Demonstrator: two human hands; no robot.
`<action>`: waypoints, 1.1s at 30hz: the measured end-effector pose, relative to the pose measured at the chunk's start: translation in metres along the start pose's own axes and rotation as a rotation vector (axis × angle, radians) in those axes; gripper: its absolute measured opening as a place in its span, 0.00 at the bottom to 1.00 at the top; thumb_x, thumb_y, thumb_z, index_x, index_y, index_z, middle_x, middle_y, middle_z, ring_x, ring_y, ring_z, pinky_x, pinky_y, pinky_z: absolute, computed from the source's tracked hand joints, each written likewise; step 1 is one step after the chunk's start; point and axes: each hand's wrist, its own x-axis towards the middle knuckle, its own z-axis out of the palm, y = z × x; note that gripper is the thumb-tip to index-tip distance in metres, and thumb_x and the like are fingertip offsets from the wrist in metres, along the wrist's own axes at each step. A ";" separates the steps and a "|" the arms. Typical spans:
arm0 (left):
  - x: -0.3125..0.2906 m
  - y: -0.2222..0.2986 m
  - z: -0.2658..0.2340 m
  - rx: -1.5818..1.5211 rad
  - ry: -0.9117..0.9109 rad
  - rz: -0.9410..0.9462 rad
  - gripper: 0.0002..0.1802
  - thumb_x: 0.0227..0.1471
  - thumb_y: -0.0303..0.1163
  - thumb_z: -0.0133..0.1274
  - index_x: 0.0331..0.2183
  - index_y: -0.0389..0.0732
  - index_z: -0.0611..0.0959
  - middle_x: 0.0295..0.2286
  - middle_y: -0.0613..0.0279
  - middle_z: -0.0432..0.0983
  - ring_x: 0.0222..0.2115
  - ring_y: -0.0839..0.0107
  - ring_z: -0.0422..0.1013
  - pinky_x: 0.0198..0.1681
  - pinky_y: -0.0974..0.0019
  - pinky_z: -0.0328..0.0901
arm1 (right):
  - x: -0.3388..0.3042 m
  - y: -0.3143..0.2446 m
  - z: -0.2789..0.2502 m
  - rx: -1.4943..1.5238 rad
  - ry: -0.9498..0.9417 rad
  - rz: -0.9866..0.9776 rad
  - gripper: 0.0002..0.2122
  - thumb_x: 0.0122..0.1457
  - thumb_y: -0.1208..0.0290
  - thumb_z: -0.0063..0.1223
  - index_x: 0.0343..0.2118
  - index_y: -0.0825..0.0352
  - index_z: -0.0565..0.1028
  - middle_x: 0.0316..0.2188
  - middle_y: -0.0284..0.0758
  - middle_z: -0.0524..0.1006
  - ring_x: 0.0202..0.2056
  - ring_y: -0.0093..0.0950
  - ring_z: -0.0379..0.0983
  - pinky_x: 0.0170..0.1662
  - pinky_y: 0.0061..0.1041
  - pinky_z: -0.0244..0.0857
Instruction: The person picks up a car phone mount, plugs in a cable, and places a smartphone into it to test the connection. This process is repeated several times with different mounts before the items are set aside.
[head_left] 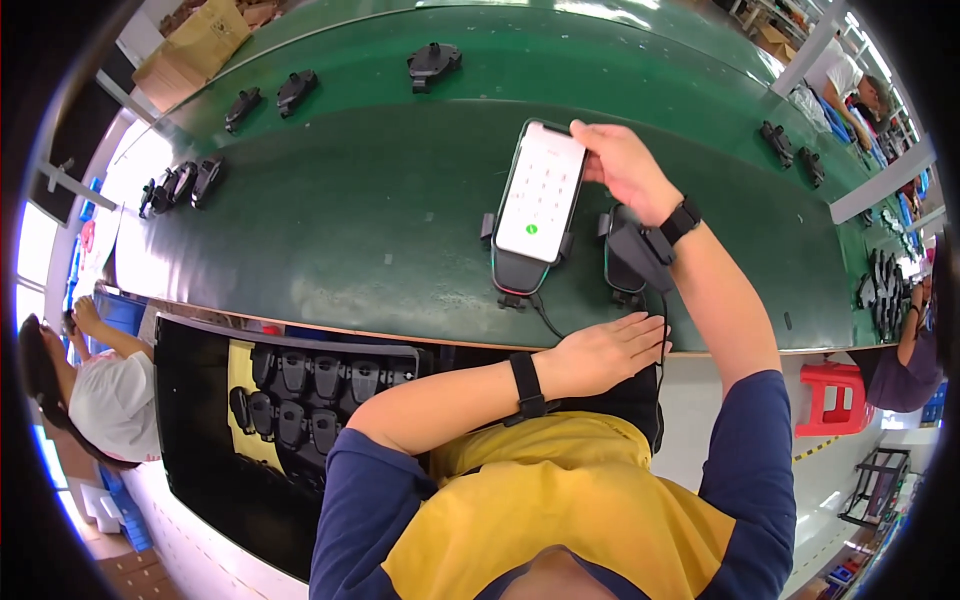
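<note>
A smartphone with a lit white screen and a green round button lies in a black phone holder on the green table. Small coloured lights glow at the holder's sides, and a cable runs from its lower end. My right hand grips the phone's upper right edge, thumb at the top corner. Below that hand sits a second black phone holder, partly covered by a dark piece near my wrist. My left hand rests at the table's front edge with fingers stretched out flat, fingertips beside a black cable.
More black holders stand at the far side and left of the green table. A black bin with rows of holders is at my lower left. A red stool stands right. Other people work at both sides.
</note>
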 end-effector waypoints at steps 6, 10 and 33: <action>-0.003 -0.001 -0.003 -0.058 0.002 -0.015 0.21 0.47 0.28 0.42 0.46 0.35 0.70 0.48 0.53 0.64 0.51 0.63 0.61 0.56 0.61 0.54 | -0.028 0.012 0.025 -0.273 -0.021 0.039 0.15 0.59 0.61 0.44 0.32 0.71 0.73 0.27 0.31 0.75 0.27 0.21 0.72 0.33 0.21 0.66; -0.002 0.000 -0.002 -0.071 0.011 -0.003 0.21 0.46 0.28 0.43 0.45 0.35 0.71 0.48 0.53 0.65 0.50 0.63 0.62 0.55 0.61 0.55 | -0.044 -0.005 0.027 -0.887 -0.064 -0.074 0.15 0.59 0.61 0.43 0.35 0.72 0.73 0.28 0.32 0.75 0.29 0.20 0.72 0.36 0.19 0.66; 0.008 0.009 -0.055 -0.245 0.320 -0.488 0.11 0.44 0.33 0.55 0.18 0.38 0.75 0.14 0.60 0.67 0.15 0.62 0.65 0.17 0.64 0.60 | -0.183 0.083 -0.023 -1.144 0.569 -0.572 0.06 0.52 0.73 0.53 0.32 0.67 0.73 0.20 0.32 0.70 0.16 0.21 0.65 0.21 0.18 0.59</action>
